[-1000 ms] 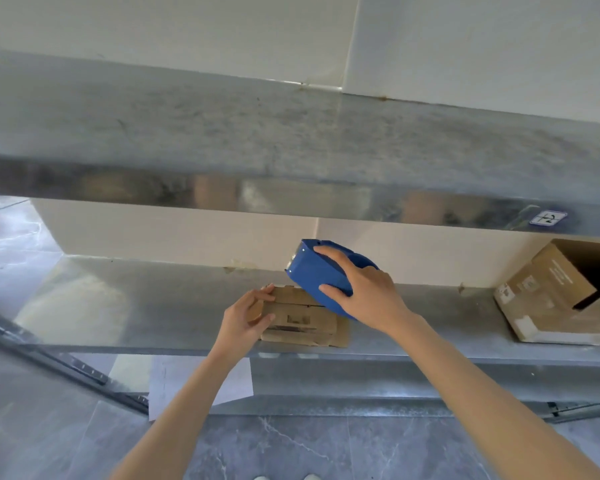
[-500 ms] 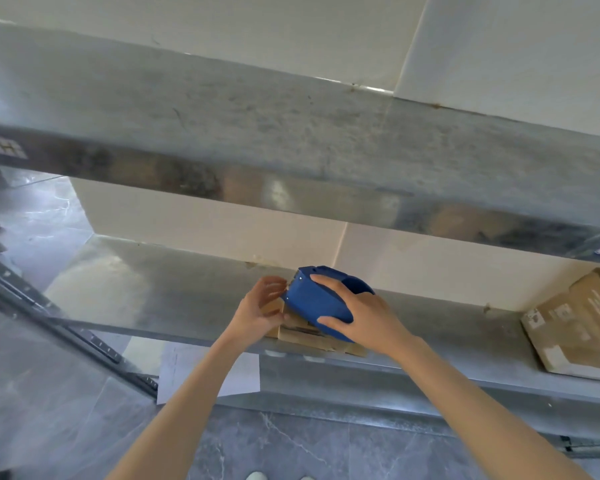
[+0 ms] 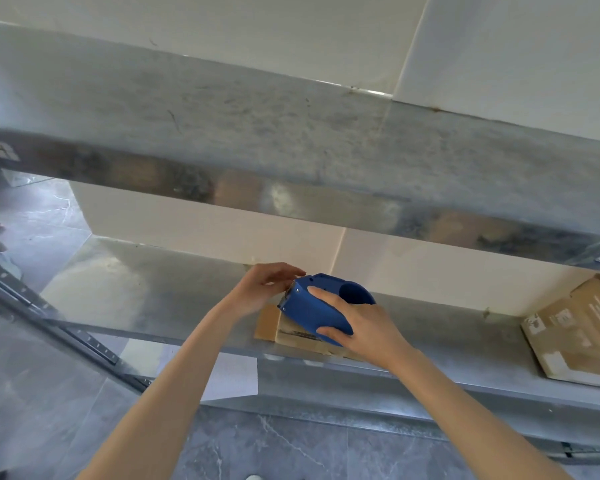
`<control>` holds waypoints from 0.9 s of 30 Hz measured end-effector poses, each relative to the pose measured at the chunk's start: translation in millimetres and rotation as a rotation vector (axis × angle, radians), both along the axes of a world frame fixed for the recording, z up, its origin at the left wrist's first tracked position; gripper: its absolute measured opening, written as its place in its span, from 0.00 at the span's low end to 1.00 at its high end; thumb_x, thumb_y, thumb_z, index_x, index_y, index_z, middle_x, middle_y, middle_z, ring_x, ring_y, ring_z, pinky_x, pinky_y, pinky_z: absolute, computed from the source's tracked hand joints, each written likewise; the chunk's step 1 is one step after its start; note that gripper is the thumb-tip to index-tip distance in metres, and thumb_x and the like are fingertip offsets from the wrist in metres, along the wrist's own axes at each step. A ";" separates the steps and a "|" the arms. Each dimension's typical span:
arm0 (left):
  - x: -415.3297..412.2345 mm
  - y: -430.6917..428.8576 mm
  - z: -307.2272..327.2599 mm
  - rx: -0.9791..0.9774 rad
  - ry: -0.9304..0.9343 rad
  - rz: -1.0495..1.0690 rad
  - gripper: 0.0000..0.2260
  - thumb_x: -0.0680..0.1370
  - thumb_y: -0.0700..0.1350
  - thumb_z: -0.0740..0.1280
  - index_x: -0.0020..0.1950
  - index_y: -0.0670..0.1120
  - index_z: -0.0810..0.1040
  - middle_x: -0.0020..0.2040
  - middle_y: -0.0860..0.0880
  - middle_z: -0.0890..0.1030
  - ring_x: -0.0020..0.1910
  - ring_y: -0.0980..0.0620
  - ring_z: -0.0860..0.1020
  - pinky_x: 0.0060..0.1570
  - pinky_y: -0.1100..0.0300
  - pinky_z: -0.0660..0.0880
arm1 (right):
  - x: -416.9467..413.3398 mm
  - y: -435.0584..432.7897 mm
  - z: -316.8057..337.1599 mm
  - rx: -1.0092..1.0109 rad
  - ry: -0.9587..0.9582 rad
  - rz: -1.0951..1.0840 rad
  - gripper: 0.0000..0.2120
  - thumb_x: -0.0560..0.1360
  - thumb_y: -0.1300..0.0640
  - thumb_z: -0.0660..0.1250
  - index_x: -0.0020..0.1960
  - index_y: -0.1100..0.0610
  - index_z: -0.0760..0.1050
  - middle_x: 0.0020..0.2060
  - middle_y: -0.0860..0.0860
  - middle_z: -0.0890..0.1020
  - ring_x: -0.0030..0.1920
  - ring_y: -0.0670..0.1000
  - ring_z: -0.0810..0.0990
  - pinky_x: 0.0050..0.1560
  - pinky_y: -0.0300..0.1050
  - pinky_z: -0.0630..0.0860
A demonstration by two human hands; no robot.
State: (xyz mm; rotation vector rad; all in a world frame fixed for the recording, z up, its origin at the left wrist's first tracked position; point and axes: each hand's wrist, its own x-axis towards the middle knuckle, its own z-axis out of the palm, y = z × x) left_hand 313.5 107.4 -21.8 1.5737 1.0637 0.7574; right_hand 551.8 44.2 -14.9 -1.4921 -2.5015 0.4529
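Note:
A blue tape dispenser [image 3: 312, 308] sits low over a small flat cardboard box [image 3: 271, 323] on the lower metal shelf [image 3: 160, 299]. My right hand [image 3: 357, 323] grips the dispenser's body from the right, fingers curled over its top and thumb under its near side. My left hand [image 3: 260, 289] is at the dispenser's left front end, fingertips curled at its toothed edge; whether they pinch tape I cannot make out. The dispenser and my hands hide most of the small box.
An upper metal shelf [image 3: 291, 140] runs across overhead, close above the hands. A larger cardboard box [image 3: 579, 327] lies at the right end of the lower shelf. A white sheet [image 3: 229, 377] hangs under the shelf edge. Grey tiled floor [image 3: 291, 445] lies below.
My left hand left the small box's left side and rose to the dispenser's front edge. The dispenser dropped lower over the box. The camera turned right and tilted.

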 end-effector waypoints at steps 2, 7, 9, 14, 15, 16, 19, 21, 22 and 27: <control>0.9 -0.4 2.1 -0.015 0.009 -0.009 0.19 0.79 0.28 0.60 0.53 0.51 0.81 0.50 0.56 0.83 0.48 0.66 0.80 0.50 0.71 0.74 | -0.3 -0.8 0.7 0.003 -0.002 0.005 0.36 0.79 0.39 0.61 0.68 0.21 0.33 0.56 0.47 0.81 0.45 0.51 0.80 0.45 0.46 0.78; -5.2 -2.1 1.5 -0.174 -0.113 0.011 0.13 0.83 0.36 0.58 0.56 0.45 0.82 0.51 0.52 0.84 0.51 0.58 0.81 0.55 0.63 0.75 | 1.3 -0.7 2.1 -0.010 -0.012 0.009 0.37 0.79 0.39 0.61 0.68 0.21 0.33 0.58 0.47 0.80 0.46 0.52 0.80 0.47 0.49 0.79; -6.9 -3.3 0.3 -0.209 -0.138 0.034 0.12 0.82 0.35 0.59 0.58 0.41 0.81 0.51 0.50 0.84 0.51 0.56 0.81 0.55 0.62 0.75 | 1.7 -0.9 2.6 -0.012 -0.016 0.019 0.37 0.79 0.39 0.61 0.67 0.21 0.33 0.59 0.47 0.80 0.48 0.52 0.80 0.48 0.50 0.79; 0.4 -4.2 -3.7 -0.101 -0.093 0.078 0.15 0.75 0.25 0.64 0.54 0.41 0.80 0.48 0.47 0.83 0.46 0.57 0.83 0.48 0.64 0.77 | 1.2 -0.3 2.9 -0.006 -0.014 0.024 0.37 0.79 0.39 0.61 0.68 0.21 0.33 0.60 0.46 0.79 0.48 0.51 0.80 0.47 0.45 0.77; 2.2 -3.5 -5.5 -0.075 -0.057 0.096 0.16 0.74 0.25 0.65 0.53 0.43 0.81 0.48 0.49 0.84 0.45 0.59 0.82 0.47 0.64 0.77 | 1.1 -0.2 2.5 -0.005 -0.017 0.025 0.37 0.79 0.39 0.61 0.68 0.21 0.33 0.60 0.46 0.80 0.48 0.50 0.80 0.47 0.45 0.77; 3.7 -2.5 -7.5 -0.056 -0.028 0.115 0.16 0.74 0.26 0.66 0.50 0.46 0.81 0.47 0.51 0.84 0.45 0.60 0.82 0.47 0.66 0.77 | 1.1 0.0 2.2 -0.006 -0.019 0.024 0.36 0.79 0.39 0.61 0.68 0.21 0.34 0.60 0.45 0.79 0.48 0.50 0.80 0.48 0.44 0.77; 7.6 -0.3 -11.8 -0.038 -0.015 0.173 0.14 0.76 0.29 0.67 0.45 0.48 0.82 0.44 0.54 0.84 0.43 0.62 0.82 0.44 0.68 0.75 | 1.6 0.1 1.3 -0.005 -0.012 0.025 0.36 0.79 0.39 0.61 0.69 0.21 0.35 0.62 0.45 0.78 0.49 0.50 0.80 0.47 0.42 0.75; 9.3 0.1 -13.2 -0.046 -0.044 0.197 0.13 0.77 0.29 0.65 0.44 0.47 0.82 0.43 0.52 0.84 0.41 0.61 0.82 0.43 0.68 0.76 | 1.9 0.0 0.7 0.002 -0.007 0.030 0.37 0.79 0.39 0.62 0.69 0.21 0.35 0.62 0.46 0.79 0.49 0.50 0.80 0.46 0.42 0.74; 9.7 0.0 -13.0 -0.049 -0.050 0.200 0.13 0.77 0.29 0.65 0.44 0.46 0.82 0.43 0.51 0.84 0.41 0.60 0.82 0.43 0.68 0.76 | 2.2 0.0 0.4 0.004 -0.004 0.029 0.37 0.79 0.39 0.62 0.69 0.21 0.35 0.62 0.46 0.79 0.49 0.50 0.80 0.46 0.41 0.74; 9.0 -1.8 -10.6 -0.005 0.026 0.193 0.12 0.75 0.30 0.68 0.44 0.47 0.81 0.44 0.52 0.84 0.44 0.59 0.82 0.46 0.67 0.77 | 2.5 1.1 1.0 -0.022 -0.011 0.023 0.36 0.79 0.38 0.61 0.69 0.21 0.35 0.57 0.45 0.81 0.46 0.50 0.80 0.46 0.43 0.75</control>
